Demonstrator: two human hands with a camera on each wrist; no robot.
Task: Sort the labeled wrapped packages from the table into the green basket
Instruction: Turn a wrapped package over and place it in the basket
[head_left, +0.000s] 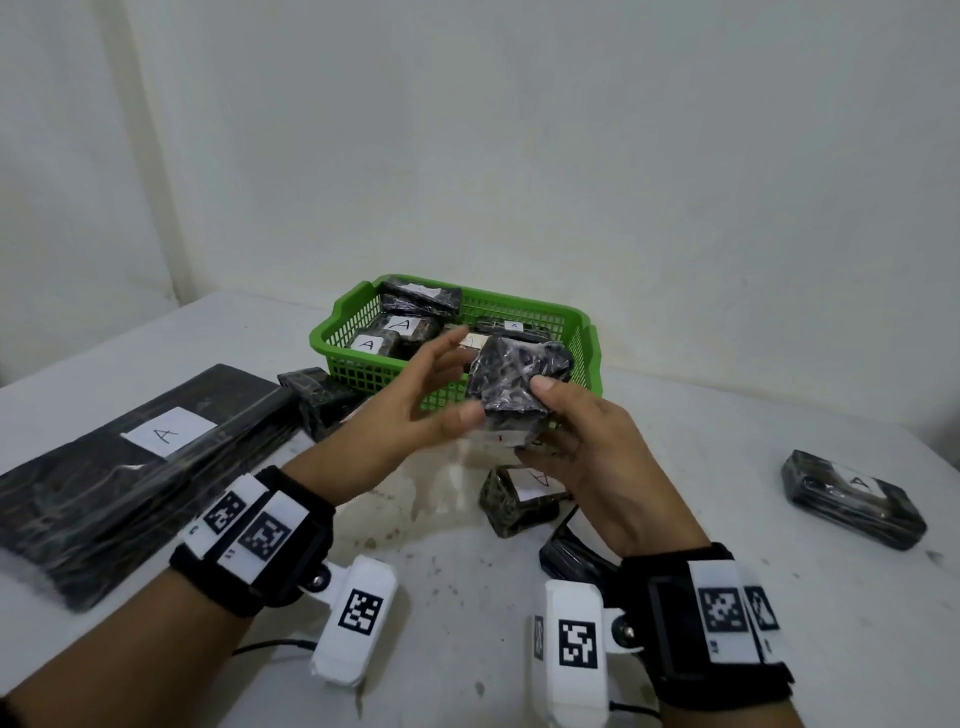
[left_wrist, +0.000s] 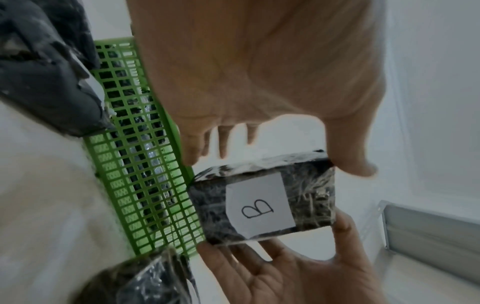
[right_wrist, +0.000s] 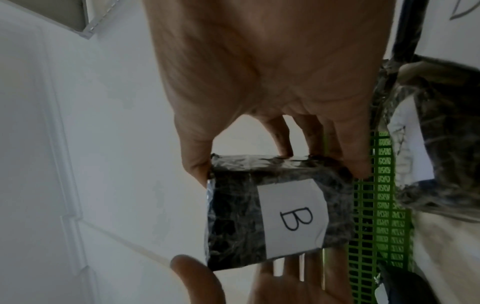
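Both hands up front, wrist bands on. Right hand (head_left: 587, 452) grips a dark wrapped package (head_left: 514, 389), thumb on top, fingers underneath; its label reads B in the wrist views. Left hand (head_left: 410, 410) has fingers spread, thumb touching the package's near edge, no full grip. Package sits in the air just in front of the green basket (head_left: 363, 364), which already holds several A-labeled packages (head_left: 402, 328). More packages lie on the tabletop (head_left: 467, 561).

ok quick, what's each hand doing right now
Left hand: thumb on the B-labelled package, fingers straight, open.
Right hand: grips that package.
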